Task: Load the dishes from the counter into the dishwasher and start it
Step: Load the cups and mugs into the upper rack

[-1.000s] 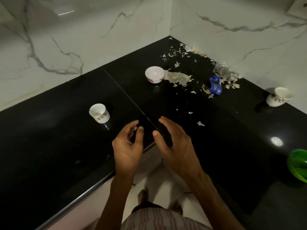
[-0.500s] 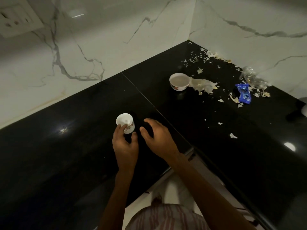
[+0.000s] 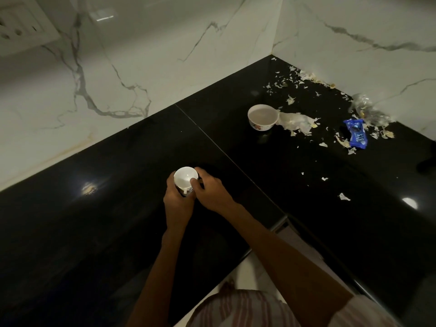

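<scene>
A small white cup (image 3: 184, 178) with a printed pattern is held over the black counter (image 3: 94, 220), tilted so its empty inside faces me. My left hand (image 3: 177, 204) wraps round its body from below. My right hand (image 3: 211, 193) grips its right side, thumb on the rim. Farther back stands a white bowl (image 3: 262, 116) with a flower print, upright on the counter near the corner. No dishwasher shows in this view.
Peel scraps (image 3: 297, 120) lie scattered beside the bowl and toward the corner. A blue wrapper (image 3: 358, 133) and clear crumpled plastic (image 3: 368, 109) sit at the right by the marble wall. A switch plate (image 3: 18, 27) is on the wall at top left. Floor shows below the counter edge.
Both hands moved left to the small cup and closed round it; it is now lifted and tilted. The view swung left, so the right-hand cup and green item left the frame.
</scene>
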{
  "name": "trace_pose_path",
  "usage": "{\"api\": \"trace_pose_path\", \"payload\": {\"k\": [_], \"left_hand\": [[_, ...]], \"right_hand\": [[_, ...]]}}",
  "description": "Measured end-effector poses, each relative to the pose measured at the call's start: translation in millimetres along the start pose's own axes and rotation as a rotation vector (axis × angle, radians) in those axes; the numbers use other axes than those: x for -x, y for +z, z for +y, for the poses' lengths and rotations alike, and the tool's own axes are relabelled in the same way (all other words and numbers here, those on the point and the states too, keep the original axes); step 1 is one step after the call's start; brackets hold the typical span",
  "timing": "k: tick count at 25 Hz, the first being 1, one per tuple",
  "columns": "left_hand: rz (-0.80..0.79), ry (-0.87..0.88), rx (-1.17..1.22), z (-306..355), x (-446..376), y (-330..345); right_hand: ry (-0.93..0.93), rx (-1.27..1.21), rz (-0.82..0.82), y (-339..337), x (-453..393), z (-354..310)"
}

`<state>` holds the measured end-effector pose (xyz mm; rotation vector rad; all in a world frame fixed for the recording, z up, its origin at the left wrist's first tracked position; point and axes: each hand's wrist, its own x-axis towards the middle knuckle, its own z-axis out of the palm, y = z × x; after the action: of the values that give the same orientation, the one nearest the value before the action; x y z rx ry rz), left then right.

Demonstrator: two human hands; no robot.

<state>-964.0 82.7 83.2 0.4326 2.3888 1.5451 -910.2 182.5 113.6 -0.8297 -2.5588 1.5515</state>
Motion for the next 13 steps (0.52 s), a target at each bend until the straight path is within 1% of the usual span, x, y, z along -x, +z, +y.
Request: {"api": "trace_pose_path", "payload": {"k": [5, 8, 10, 13], "left_hand": [[-0.023, 0.01, 0.04, 8, 3, 4], [-0.05, -0.008, 0.066, 18, 8, 10], [-0.07, -0.022, 0.071, 26, 10, 15], [-0.109, 0.01, 0.06, 40, 12, 24]], "right_hand": [[0.026, -0.007, 0.004, -8, 0, 8], [0.024, -0.025, 0.053, -22, 4, 13], [0.037, 0.011, 0.151, -41, -3, 17], [0.151, 0.108, 0.349, -90, -29, 31]]}}
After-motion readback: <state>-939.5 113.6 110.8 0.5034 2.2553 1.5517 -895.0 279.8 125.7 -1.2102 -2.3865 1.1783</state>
